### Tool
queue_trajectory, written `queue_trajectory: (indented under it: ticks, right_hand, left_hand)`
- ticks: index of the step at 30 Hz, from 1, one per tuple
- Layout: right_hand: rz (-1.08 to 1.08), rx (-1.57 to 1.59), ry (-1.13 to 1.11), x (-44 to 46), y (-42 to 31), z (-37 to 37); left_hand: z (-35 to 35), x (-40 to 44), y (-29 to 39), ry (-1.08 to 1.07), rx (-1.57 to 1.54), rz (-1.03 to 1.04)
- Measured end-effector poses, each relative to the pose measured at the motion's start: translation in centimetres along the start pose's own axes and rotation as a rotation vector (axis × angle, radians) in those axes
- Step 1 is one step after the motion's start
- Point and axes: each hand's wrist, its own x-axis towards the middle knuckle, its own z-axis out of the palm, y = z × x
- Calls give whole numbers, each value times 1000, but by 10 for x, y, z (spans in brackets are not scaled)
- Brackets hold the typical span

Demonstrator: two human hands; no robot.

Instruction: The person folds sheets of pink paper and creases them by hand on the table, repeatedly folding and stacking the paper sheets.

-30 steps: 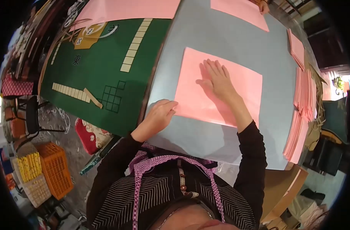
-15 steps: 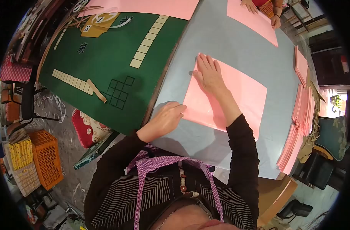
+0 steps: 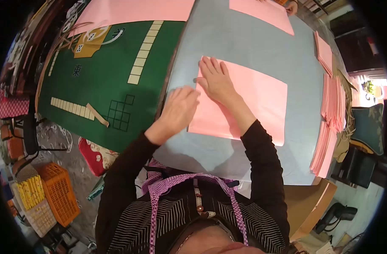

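Observation:
A pink sheet (image 3: 257,101), apparently folded into a rough rectangle, lies flat on the grey-blue table covering (image 3: 227,158). My right hand (image 3: 218,82) rests palm down over its upper left corner, fingers stretched out and slightly apart. A small dark spot shows beside that thumb; I cannot make out what it is. At the sheet's left edge, just below the right thumb, my left hand (image 3: 178,111) is closed with curled fingers. Its fingertips meet the edge, but whatever is inside them, if anything, is hidden.
Stacked pink sheets (image 3: 332,101) line the table's right side. Another person's hand (image 3: 292,7) is by a pink sheet (image 3: 265,15) at the far end. A green mahjong-printed board (image 3: 113,76) covers the left, with a tan strip (image 3: 97,115) on it. Orange crate (image 3: 60,194) on the floor.
My left hand has slid up along the sheet's left edge, from near its lower corner towards my right hand. My right hand stays flat on the sheet. The whole view has shifted a little.

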Motion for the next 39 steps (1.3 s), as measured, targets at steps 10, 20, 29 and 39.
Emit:
queue_trajectory:
  ticks: [10,20,29,39]
  right_hand:
    - [128,439,-65,5,-7,-31]
    - [-11,123,197,-3,10,13]
    - [-34,93,70,-46,46,-24]
    - [308,4,-87,-116,132,-69]
  left_hand:
    - [21,69,-46,-121,116,80]
    - [28,61,-63,-155,537,208]
    - [24,62,-52,-191,601,211]
    - [27,63,-56,-214,622,175]
